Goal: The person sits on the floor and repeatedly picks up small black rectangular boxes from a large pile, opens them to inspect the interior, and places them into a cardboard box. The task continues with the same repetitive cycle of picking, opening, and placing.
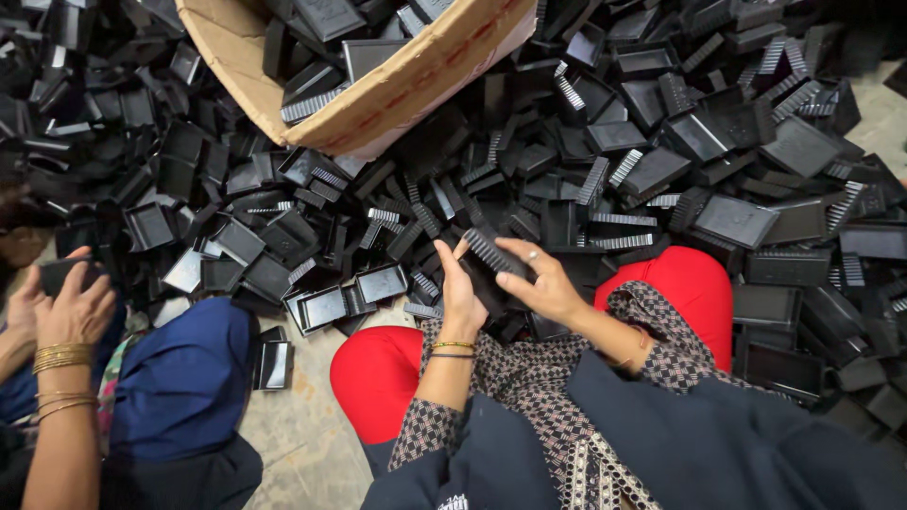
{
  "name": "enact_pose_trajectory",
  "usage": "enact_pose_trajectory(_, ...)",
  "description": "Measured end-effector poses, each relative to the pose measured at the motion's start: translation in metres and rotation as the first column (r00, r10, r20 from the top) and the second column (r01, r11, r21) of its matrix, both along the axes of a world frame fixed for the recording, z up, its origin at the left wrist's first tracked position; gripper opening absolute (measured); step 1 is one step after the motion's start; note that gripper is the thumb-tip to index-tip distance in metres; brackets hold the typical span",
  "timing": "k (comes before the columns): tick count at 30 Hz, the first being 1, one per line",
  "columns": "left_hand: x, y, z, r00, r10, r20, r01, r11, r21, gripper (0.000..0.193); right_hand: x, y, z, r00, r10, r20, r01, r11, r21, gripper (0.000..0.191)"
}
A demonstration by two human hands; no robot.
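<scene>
Head view: a black ribbed part is held above the lap, the left hand curled along its side, the right hand pinching its top edge. It appears to be a shallow plastic tray. A slip could drop it into the pile on the floor, where it would be lost among lookalikes.

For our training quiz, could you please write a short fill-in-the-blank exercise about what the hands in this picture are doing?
1. The left hand and right hand together hold a ribbed plastic part whose colour is ____.
2. The tilted box above the pile is made of ____.
3. The co-worker's wrist at the left edge wears bangles coloured ____.

Missing words: black; cardboard; gold.
</scene>
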State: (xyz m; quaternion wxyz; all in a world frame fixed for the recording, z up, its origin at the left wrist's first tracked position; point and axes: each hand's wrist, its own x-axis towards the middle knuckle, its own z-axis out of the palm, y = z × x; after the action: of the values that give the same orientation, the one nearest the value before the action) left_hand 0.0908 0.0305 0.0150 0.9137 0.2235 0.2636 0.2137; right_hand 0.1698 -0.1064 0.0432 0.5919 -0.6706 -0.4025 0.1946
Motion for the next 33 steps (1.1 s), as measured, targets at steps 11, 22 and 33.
enact_pose_trajectory(11, 0.010, 0.007, -0.040, 0.985, 0.142, -0.093, -0.167, 0.909, -0.381, 0.081, -0.013, -0.026, -0.005, 0.812, 0.123, 0.570, -0.097, 0.992, -0.075, 0.069)
enact_pose_trajectory(22, -0.032, 0.039, 0.039, 0.891, 0.275, 0.360, -0.445, 0.382, 0.810, 0.058, 0.000, 0.012, 0.107, 0.805, 0.128, 0.579, -0.300, 0.931, 0.210, 0.047)
enact_pose_trajectory(33, -0.061, 0.040, -0.023, 0.868, 0.475, -0.146, -0.315, 0.752, 0.579, 0.048, 0.082, 0.067, 0.101, 0.602, 0.044, 0.797, 0.006, 0.998, -0.059, 0.021)
